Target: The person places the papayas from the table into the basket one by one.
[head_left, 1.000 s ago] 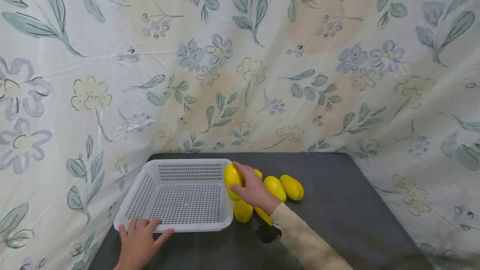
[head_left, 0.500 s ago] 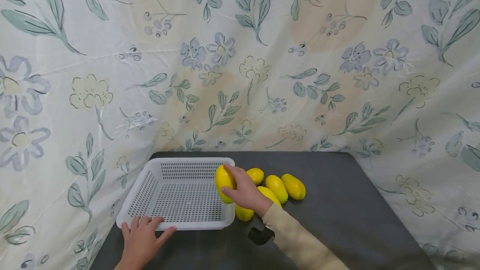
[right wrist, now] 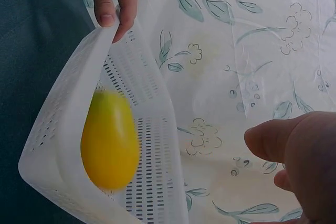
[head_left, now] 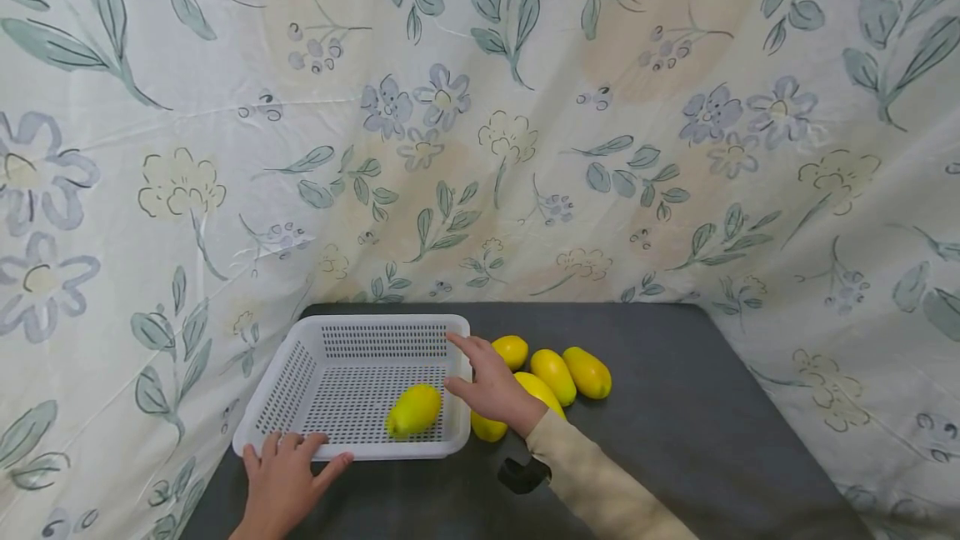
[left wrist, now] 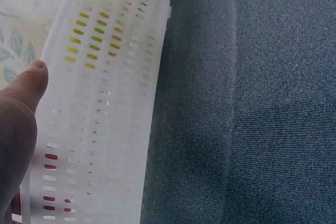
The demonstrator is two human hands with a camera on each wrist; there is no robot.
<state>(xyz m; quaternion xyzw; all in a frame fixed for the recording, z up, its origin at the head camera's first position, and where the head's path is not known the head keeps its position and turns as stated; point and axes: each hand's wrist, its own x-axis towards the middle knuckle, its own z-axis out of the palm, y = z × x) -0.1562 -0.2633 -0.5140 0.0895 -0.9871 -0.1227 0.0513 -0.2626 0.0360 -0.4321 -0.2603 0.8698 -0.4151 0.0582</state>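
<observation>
A white perforated plastic basket (head_left: 397, 451) sits on the dark table. My left hand (head_left: 281, 477) grips its near rim at the left corner, fingers over the inside and thumb (left wrist: 31, 85) along the outer wall. Inside the basket, toward its right end, lies one yellow mango-like fruit (head_left: 415, 411) with a greenish tip, also seen in the right wrist view. My right hand (head_left: 495, 382) hovers by the basket's right rim with thumb and fingers spread, holding nothing. Beneath and beyond it are several more yellow fruits (head_left: 553, 376), some partly hidden by the hand.
The fruits are grouped on the table (head_left: 660, 440) just right of the basket, with one (head_left: 587, 373) farthest right. A floral cloth (head_left: 495, 190) hangs behind the table and along both sides. A black band (head_left: 522, 475) sits at my right wrist, by the beige sleeve.
My right hand carried the fruit left over the basket's right rim and let go. The fruit now lies on the basket floor. My left hand stayed on the rim.
</observation>
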